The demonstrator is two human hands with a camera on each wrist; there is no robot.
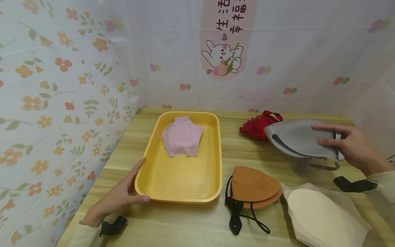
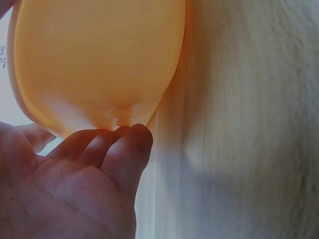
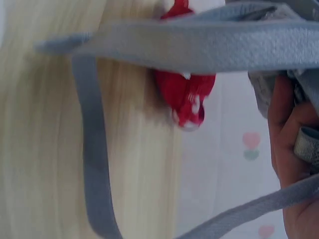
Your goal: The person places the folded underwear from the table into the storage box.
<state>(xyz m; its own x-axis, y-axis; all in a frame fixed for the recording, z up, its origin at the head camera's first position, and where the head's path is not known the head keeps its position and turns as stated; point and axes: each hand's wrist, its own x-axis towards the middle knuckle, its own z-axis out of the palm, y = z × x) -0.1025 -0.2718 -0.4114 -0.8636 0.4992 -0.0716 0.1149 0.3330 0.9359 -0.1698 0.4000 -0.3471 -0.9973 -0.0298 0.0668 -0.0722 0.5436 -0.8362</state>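
My right hand (image 1: 359, 147) holds a folded grey bra (image 1: 303, 137) at its right end, thumb and fingers pinching it above the table. Grey straps (image 3: 199, 47) dangle below it and cross the right wrist view. Behind its left tip lies a red lacy bra (image 1: 257, 127). At the near left corner of a yellow tray (image 1: 182, 199), my left hand (image 1: 123, 195) grips the side, its fingertips against the outer wall in the left wrist view. A folded pink garment (image 1: 184, 137) sits inside the tray, toward the back.
An orange folded bra (image 1: 254, 185) with black cords (image 1: 236, 219) lies right of the tray on the wooden table (image 1: 191, 226). Near the front right is a beige bra (image 1: 321, 216). Patterned cloth (image 1: 172, 44) hangs behind and along the left side.
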